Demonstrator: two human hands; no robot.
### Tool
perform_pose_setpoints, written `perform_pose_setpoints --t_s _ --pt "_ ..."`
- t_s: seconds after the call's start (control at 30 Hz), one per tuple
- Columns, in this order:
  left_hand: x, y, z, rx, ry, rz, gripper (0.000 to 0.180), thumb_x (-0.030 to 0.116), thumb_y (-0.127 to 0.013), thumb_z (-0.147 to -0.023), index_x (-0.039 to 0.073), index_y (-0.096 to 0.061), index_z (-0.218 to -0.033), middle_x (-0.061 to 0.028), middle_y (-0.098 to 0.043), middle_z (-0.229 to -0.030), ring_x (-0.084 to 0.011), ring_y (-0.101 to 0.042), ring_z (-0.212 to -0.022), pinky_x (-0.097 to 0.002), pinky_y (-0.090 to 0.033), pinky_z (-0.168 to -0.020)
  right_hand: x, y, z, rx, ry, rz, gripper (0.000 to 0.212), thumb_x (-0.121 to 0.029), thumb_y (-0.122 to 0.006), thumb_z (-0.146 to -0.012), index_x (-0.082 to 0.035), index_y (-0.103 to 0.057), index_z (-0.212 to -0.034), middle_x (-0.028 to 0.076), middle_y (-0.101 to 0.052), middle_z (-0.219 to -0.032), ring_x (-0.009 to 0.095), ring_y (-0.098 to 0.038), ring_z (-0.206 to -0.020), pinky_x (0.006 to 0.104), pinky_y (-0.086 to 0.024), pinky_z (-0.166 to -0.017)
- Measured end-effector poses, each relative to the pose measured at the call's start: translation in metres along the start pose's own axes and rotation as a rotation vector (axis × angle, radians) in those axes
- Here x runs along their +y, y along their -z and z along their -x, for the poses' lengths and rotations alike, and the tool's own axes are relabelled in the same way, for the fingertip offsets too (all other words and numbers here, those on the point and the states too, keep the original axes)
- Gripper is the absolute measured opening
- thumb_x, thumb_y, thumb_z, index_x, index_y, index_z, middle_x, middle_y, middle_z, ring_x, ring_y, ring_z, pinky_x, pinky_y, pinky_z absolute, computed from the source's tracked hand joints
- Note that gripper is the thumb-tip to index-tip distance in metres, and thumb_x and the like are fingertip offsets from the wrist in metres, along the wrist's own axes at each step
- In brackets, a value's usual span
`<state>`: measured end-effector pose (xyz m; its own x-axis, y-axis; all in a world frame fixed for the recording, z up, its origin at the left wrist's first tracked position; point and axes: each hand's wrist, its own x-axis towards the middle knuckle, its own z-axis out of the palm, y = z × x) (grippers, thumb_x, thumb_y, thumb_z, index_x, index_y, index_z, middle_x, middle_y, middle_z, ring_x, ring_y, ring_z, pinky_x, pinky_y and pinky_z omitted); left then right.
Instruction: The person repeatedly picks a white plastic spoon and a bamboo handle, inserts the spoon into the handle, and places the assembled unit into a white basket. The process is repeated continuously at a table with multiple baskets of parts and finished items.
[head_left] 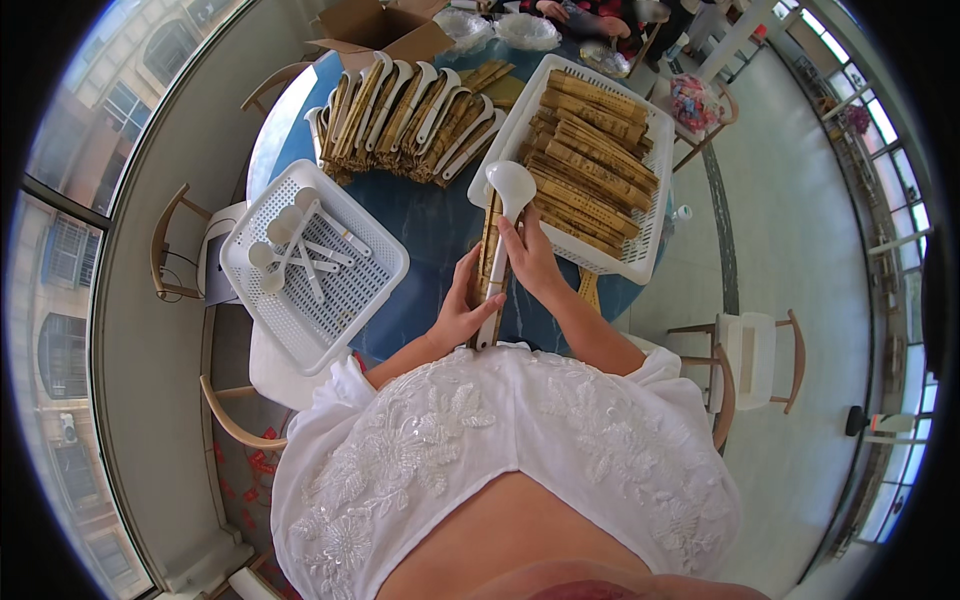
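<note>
A white ladle lies lengthwise in front of me, its bowl pointing away and its handle toward my body. Under and beside its handle runs a long, narrow gold-brown patterned piece, whose exact kind I cannot make out. My left hand wraps round the lower part of both, with the thumb across the ladle's handle. Higher up, my right hand grips them from the right, fingers just below the bowl. A white perforated basket beyond my right hand holds many similar gold-brown patterned pieces.
At the far left of the blue table lies a row of white ladles paired with patterned pieces. Several loose white ladles rest in another white basket. Behind stand an open cardboard box and another person. Chairs surround the table.
</note>
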<state>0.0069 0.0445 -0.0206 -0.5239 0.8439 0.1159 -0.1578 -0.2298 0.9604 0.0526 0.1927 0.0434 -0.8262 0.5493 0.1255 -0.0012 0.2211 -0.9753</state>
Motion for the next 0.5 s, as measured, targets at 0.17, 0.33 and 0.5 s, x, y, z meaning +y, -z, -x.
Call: perform_pose_setpoints --t_s 0.17,0.33,0.5 --pt "-0.003 -0.003 -0.002 -0.05 0.071 0.102 0.081 0.017 -0.064 -0.088 0.007 -0.01 -0.147 -0.011 -0.038 -0.133 -0.0173 -0.049 -0.111 -0.029 -0.043 -0.091 0.016 -0.001 -0.004 0.034 0.007 -0.005 0.059 -0.035 -0.05 -0.096 0.001 -0.027 -0.137 0.019 -0.057 -0.112 0.025 -0.059 -0.094 0.0338 -0.046 -0.082" --pt "0.001 -0.005 0.006 -0.097 0.328 0.137 0.078 0.022 -0.064 -0.089 0.007 -0.014 -0.146 -0.0096 -0.052 -0.112 -0.0141 -0.06 -0.086 -0.0288 -0.051 -0.074 0.022 0.001 -0.005 0.117 -0.026 -0.087 0.059 -0.034 -0.051 -0.096 0.001 -0.028 -0.137 0.016 -0.053 -0.116 0.021 -0.053 -0.102 0.031 -0.042 -0.089" --pt "0.007 -0.006 0.001 -0.029 0.385 0.029 0.049 0.024 -0.07 -0.084 0.005 -0.042 -0.119 -0.0034 -0.057 -0.088 -0.0102 -0.056 -0.071 -0.0267 -0.048 -0.065 0.027 -0.002 -0.011 0.137 -0.015 -0.146 0.058 -0.032 -0.051 -0.096 0.0 -0.028 -0.138 0.015 -0.05 -0.12 0.021 -0.051 -0.103 0.0288 -0.04 -0.09"
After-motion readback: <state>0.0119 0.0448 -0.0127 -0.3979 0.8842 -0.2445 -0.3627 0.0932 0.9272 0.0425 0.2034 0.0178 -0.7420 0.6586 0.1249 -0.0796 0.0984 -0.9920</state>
